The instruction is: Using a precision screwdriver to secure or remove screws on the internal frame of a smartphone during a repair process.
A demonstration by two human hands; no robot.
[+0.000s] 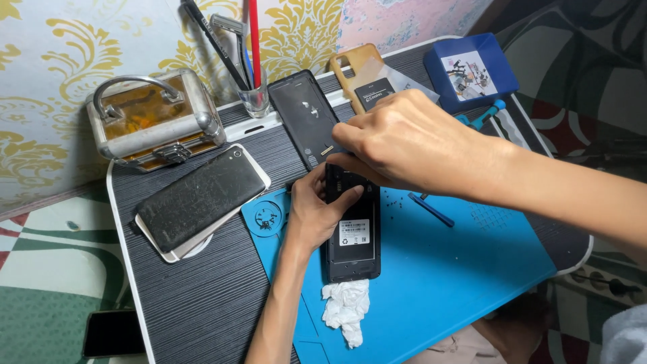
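Two hands work on an opened black phone lying on a blue mat at the centre of the frame.

The left hand [315, 210] grasps the opened phone [353, 236] by its left edge, thumb pressed onto the upper back, while the right hand [411, 141] comes in from the right and covers the phone's top end, fingers bent down onto it; whether they pinch anything cannot be told. The phone lies lengthwise on the blue mat [445, 269], its lower half bare below both hands. A crumpled white tissue [346, 309] lies just below the phone. On the striped surface [202, 296], a cracked phone [201, 197] sits left of centre, a metal case [153, 118] at upper left, and a blue tray [472, 71] at upper right.
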